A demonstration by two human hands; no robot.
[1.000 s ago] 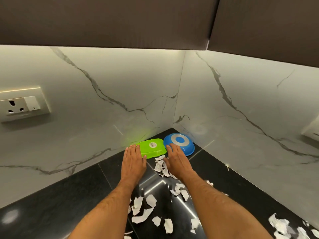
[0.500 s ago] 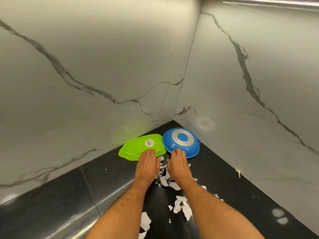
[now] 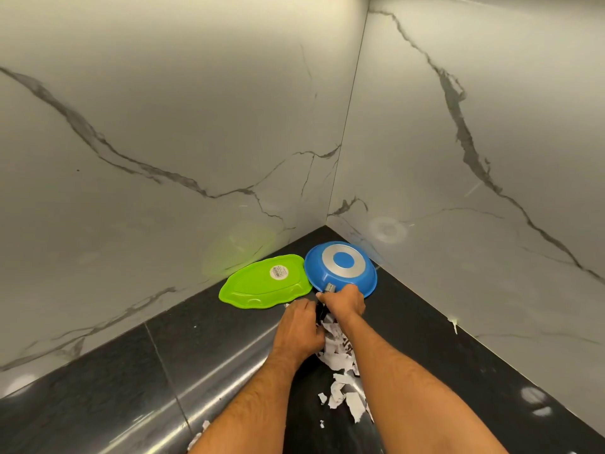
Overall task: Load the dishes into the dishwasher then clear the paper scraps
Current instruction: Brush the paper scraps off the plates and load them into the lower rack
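A round white sticker with a barcode sits on the upturned green plate (image 3: 265, 285); its print is too small to read. Beside it, in the counter (image 3: 131, 371) corner, the blue pan (image 3: 340, 268) lies bottom up. The right hand (image 3: 343, 301) curls around the pan's dark handle at its rim. The left hand (image 3: 299, 329) closes on the handle lower down, fingers curled. Paper scraps (image 3: 340, 365) lie beneath the wrists.

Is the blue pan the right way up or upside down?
Upside down. The blue pan shows its flat bottom with a silver ring, and its rim faces the counter.
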